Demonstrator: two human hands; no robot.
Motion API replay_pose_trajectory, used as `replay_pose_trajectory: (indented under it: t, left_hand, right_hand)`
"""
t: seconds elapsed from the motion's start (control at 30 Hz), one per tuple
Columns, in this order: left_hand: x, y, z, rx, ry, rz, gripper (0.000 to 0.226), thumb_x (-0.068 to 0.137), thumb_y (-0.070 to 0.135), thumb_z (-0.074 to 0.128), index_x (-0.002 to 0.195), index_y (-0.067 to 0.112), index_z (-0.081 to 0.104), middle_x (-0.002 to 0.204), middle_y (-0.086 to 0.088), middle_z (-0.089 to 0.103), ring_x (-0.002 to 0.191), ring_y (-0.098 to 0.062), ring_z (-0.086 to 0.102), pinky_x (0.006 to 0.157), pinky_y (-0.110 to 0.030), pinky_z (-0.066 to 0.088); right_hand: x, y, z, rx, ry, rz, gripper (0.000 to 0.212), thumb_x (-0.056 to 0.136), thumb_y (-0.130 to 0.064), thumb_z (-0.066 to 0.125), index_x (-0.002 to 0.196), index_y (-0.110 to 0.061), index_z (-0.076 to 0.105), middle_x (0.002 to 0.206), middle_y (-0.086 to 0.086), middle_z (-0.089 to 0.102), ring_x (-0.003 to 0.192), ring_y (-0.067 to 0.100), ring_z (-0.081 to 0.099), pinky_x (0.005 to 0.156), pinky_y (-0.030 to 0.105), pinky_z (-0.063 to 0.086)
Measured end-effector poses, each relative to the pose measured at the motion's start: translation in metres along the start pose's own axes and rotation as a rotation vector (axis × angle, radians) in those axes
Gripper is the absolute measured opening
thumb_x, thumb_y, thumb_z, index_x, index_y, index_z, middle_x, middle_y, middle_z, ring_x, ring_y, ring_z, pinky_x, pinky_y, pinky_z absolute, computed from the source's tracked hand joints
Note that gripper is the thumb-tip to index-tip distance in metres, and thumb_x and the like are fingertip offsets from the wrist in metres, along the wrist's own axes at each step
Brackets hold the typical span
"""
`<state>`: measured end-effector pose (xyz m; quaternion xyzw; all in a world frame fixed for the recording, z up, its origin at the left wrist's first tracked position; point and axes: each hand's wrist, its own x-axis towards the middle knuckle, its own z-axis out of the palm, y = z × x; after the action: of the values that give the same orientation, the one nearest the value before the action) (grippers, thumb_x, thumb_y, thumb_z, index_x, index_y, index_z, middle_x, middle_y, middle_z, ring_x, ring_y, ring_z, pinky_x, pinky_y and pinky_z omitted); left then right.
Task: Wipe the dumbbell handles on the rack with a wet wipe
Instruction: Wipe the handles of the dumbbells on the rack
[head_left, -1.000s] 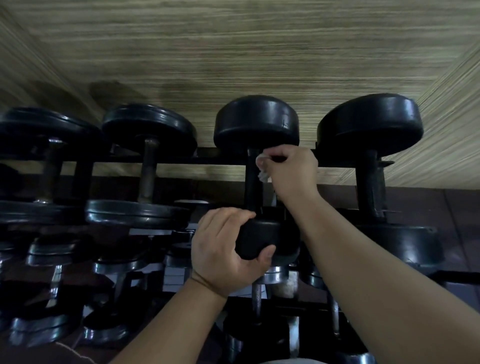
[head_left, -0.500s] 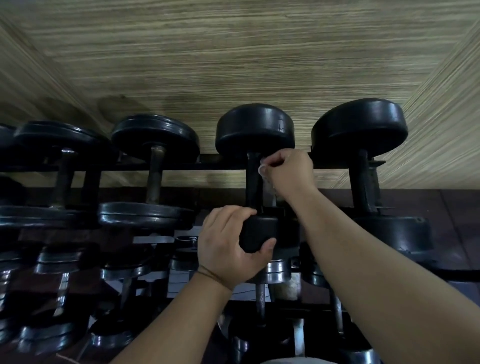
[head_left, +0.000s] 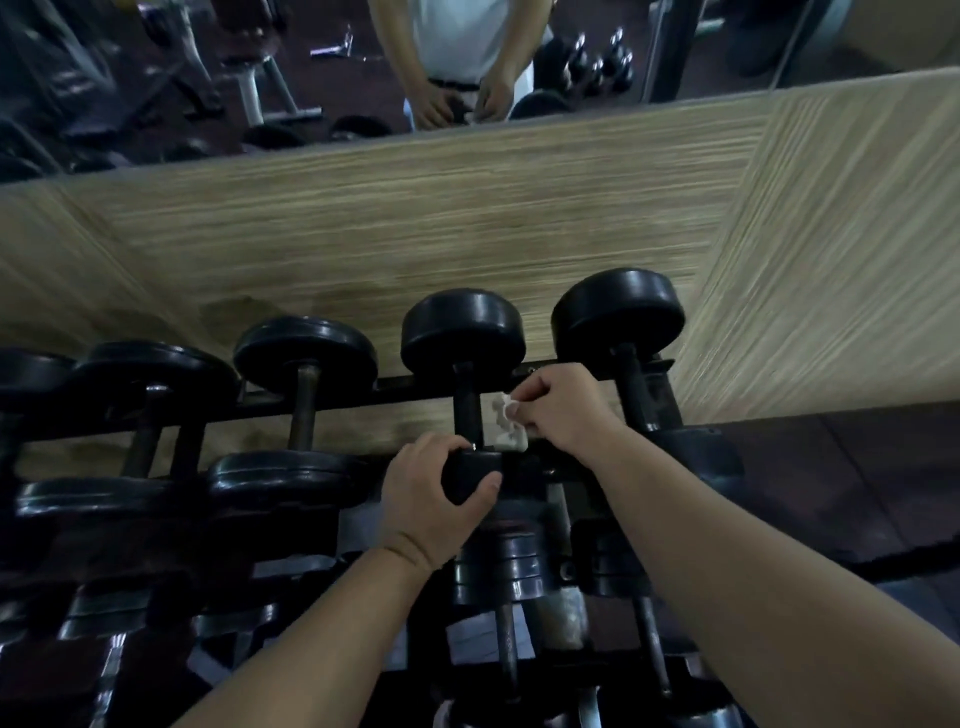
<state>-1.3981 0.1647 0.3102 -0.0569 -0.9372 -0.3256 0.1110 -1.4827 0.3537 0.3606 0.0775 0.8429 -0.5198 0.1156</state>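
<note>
A: Fingers first. What did the right hand (head_left: 563, 408) have?

B: Its fingers (head_left: 511, 410) were pinched on the wet wipe (head_left: 504, 423), held just beside the dumbbell handle (head_left: 466, 410), to its right. Whether the wipe touched the bar I could not tell; the frame was dim and blurred there.

A: And the left hand (head_left: 431, 499)?

B: Closed over the near head of that dumbbell (head_left: 472, 475), thumb under, steadying it on the rack (head_left: 415, 391).

A: Note on doing the stroke well?

B: Judgement only: fold the wipe round the bar so it covers the full girth, run it head to head, and keep the left grip firm so the dumbbell does not roll on the rails.

A: Change against the earlier frame?

B: Half a second before, the right hand sat against the handle near the far head. By this frame it had come off to the right and lower. The view had also lifted, showing a mirror (head_left: 311, 78) above the wall panel (head_left: 415, 223).
</note>
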Motion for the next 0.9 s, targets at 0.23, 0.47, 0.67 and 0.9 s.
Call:
replay_pose_trajectory:
  t: [0.23, 0.47, 0.67, 0.9]
  left_hand:
    - [0.053, 0.052, -0.025, -0.187, -0.365, -0.101, 0.048, 0.084, 0.049, 0.079, 0.129, 0.039, 0.062, 0.103, 0.015, 0.067, 0.095, -0.002, 0.064, 0.088, -0.029, 0.053]
    - [0.082, 0.124, 0.008, -0.294, -0.419, 0.213, 0.037, 0.087, 0.023, 0.081, 0.123, 0.032, 0.073, 0.11, 0.011, 0.072, 0.1, -0.005, 0.069, 0.091, -0.031, 0.058]
    - [0.089, 0.142, 0.038, -0.233, -0.446, 0.177, 0.021, 0.087, 0.022, 0.08, 0.084, 0.042, 0.074, 0.073, 0.019, 0.071, 0.066, 0.004, 0.063, 0.066, -0.016, 0.051]
    - [0.131, 0.137, 0.068, -0.073, -0.416, 0.223, 0.009, 0.087, 0.031, 0.08, 0.093, 0.025, 0.076, 0.088, 0.011, 0.068, 0.077, -0.001, 0.065, 0.073, -0.018, 0.053]
  right_hand:
    - [-0.028, 0.005, -0.059, 0.141, 0.163, -0.072, 0.021, 0.079, -0.014, 0.085, 0.092, -0.021, 0.069, 0.088, 0.001, 0.073, 0.079, 0.019, 0.074, 0.072, 0.043, 0.064]
    - [-0.057, 0.026, -0.098, 0.206, 0.248, -0.068, 0.032, 0.073, -0.018, 0.086, 0.094, -0.026, 0.063, 0.088, 0.002, 0.074, 0.083, 0.024, 0.073, 0.075, 0.047, 0.063]
    - [-0.074, 0.049, -0.11, 0.099, 0.299, -0.13, 0.016, 0.085, -0.018, 0.079, 0.093, -0.023, 0.067, 0.088, -0.006, 0.073, 0.087, 0.011, 0.07, 0.085, 0.036, 0.06]
    - [-0.085, 0.095, -0.08, -0.222, 0.587, -0.139, 0.031, 0.092, -0.037, 0.069, 0.116, -0.018, 0.064, 0.116, -0.003, 0.06, 0.112, 0.016, 0.05, 0.099, 0.034, 0.045]
